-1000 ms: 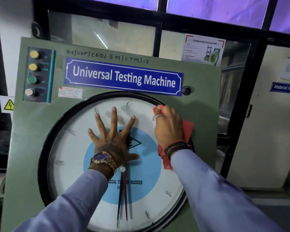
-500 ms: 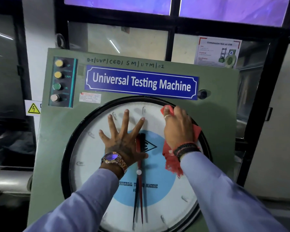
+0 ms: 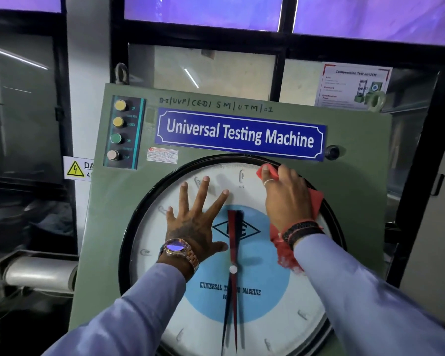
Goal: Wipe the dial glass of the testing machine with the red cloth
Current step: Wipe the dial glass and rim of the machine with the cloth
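Observation:
The round dial glass (image 3: pixel 265 314) with a white face, blue centre and black rim fills the front of the green testing machine (image 3: pixel 357 191). My left hand (image 3: pixel 193 224) lies flat on the glass left of the pointers, fingers spread, holding nothing. My right hand (image 3: pixel 285 199) presses the red cloth (image 3: pixel 284 250) against the upper right of the glass near the rim. The cloth shows above my fingers, beside my palm and below my wrist.
A blue nameplate (image 3: pixel 239 134) sits above the dial. A strip of several push buttons (image 3: pixel 118 131) is at the machine's upper left. A small black knob (image 3: pixel 332 152) is right of the nameplate. A yellow danger sign (image 3: pixel 76 168) and a grey pipe (image 3: pixel 36 274) lie left.
My right hand with the cloth has slid a little up toward the top rim of the dial. My left hand stays flat on the glass. My head has turned left and up, shifting the machine right.

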